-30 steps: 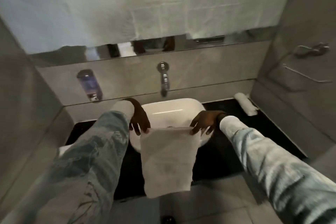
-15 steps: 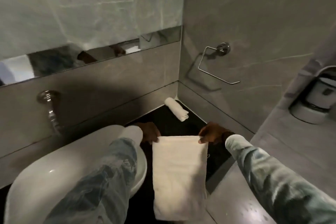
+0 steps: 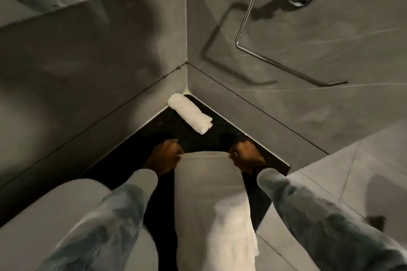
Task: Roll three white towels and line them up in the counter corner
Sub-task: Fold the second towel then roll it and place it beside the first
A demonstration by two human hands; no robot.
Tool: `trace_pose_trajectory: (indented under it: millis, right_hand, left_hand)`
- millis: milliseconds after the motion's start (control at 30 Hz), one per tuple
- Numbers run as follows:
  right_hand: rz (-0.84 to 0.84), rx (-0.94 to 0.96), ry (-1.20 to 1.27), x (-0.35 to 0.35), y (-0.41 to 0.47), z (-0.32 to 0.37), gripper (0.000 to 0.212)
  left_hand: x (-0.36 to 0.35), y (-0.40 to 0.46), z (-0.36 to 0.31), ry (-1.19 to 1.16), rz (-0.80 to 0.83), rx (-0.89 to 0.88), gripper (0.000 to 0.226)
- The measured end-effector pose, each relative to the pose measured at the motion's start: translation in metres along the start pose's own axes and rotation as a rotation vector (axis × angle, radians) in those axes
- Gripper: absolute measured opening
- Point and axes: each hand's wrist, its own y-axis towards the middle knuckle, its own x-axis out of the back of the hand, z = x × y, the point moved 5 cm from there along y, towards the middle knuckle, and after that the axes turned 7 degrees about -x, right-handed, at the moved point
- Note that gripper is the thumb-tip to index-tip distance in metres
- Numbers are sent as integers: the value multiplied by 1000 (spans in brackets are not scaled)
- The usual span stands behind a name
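Head view: one rolled towel [image 3: 190, 115] already lies on the dark counter [image 3: 167, 130], beyond both hands and close in to the corner where the two walls meet. Its long axis runs from the corner out toward the right hand, so one end is tucked at the corner and the spiral end faces the right hand's side.

The left hand [image 3: 164, 157] and right hand [image 3: 246, 157] are each closed on a far corner of the second towel [image 3: 209, 185], holding that edge stretched between them. This towel is still flat and unrolled. Its long axis runs from the hands back toward the person, and its near part spills off the counter edge, bunched below the right forearm.

By my reckoning about a third is done: this towel is not yet rolled or placed beside the first, and a third towel is not in view.
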Motion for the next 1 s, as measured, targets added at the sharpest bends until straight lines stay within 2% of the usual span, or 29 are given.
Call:
trace_pose_trajectory:
  millis: [67, 133, 200, 233, 333, 367, 400, 467, 533, 600, 733, 867, 933, 1000]
  right_hand:
    - [-48, 98, -149, -12, 4, -3, 32]
    - [-99, 223, -188, -16, 0, -5, 27]
    - [-123, 264, -175, -20, -8, -9, 20]
    - [-144, 273, -182, -19, -14, -13, 19]
    - [-81, 285, -178, -21, -24, -17, 26]
    - [-40, 297, -181, -22, -23, -14, 29]
    - [-18, 277, -132, -19, -18, -12, 31]
    - [12, 158, -9, -10, -6, -9, 28]
    - [55, 34, 97, -6, 11, -8, 25]
    - [87, -19, 158, -2, 22, -10, 26]
    - [164, -19, 151, -5, 31, -13, 41]
    - [144, 132, -17, -16, 24, -11, 35]
    - [91, 266, -170, -19, 15, -8, 38]
    - [-38, 400, -306, -18, 5, -7, 39]
  left_hand:
    - [-2, 8, -5, 40, -79, -146, 15]
    - [-6, 4, -3, 96, -99, -224, 16]
    - [-19, -2, -1, 195, 15, -347, 22]
    - [-21, -6, -1, 145, 65, -361, 25]
    - [-22, -12, 0, 221, 135, -478, 33]
    - [-21, -14, 1, 200, 153, -459, 30]
    - [-15, -13, -2, 151, 103, -435, 25]
    - [-4, -4, -4, 8, 30, -338, 18]
    - [5, 5, -1, -7, 19, -210, 18]
    - [5, 11, -2, -25, 42, -165, 16]
    - [-6, 9, -9, 111, 93, -266, 31]
    - [-16, -1, -3, 184, 146, -382, 35]
    - [-13, -2, -9, 217, 65, -481, 36]
    - [-14, -1, -20, 295, 1, -597, 43]
